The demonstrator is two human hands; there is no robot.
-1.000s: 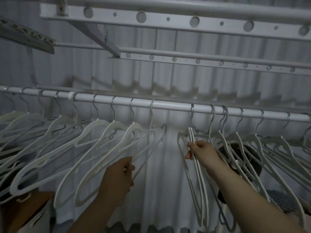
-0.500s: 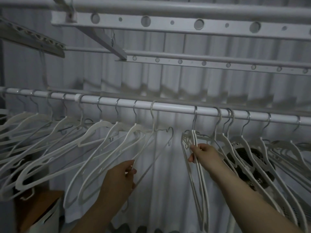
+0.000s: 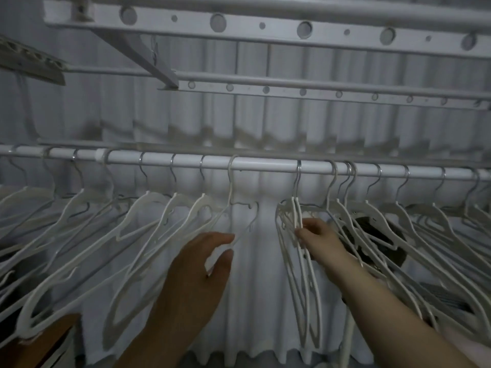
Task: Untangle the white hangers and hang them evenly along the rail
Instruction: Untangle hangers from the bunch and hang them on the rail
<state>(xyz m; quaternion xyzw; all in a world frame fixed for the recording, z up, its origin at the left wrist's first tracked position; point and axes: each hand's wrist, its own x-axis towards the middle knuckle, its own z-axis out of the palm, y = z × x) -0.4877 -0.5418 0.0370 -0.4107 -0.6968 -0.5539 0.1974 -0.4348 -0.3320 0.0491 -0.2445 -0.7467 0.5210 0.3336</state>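
A white rail [image 3: 265,166] runs across the view with several white hangers hooked along it. The left group [image 3: 148,235] hangs slanted; the right group [image 3: 414,235] is packed closer, with two hooks touching. My left hand [image 3: 196,272] holds the arm of a thin white hanger [image 3: 240,208] loosely between thumb and forefinger, at the right end of the left group. My right hand [image 3: 318,237] grips a pair of hangers [image 3: 297,224] that hang edge-on, pressed together under one metal hook, across a gap in the rail.
A white drying rack with round holes [image 3: 265,25] and a second bar [image 3: 318,91] sit overhead. A pale curtain [image 3: 255,314] hangs behind. A dark fan [image 3: 377,240] shows behind the right hangers. A brown object [image 3: 53,330] sits at lower left.
My left hand has risen along the thin hanger's arm and its fingers have loosened. My right hand keeps its grip on the pair. The view has drawn slightly closer.
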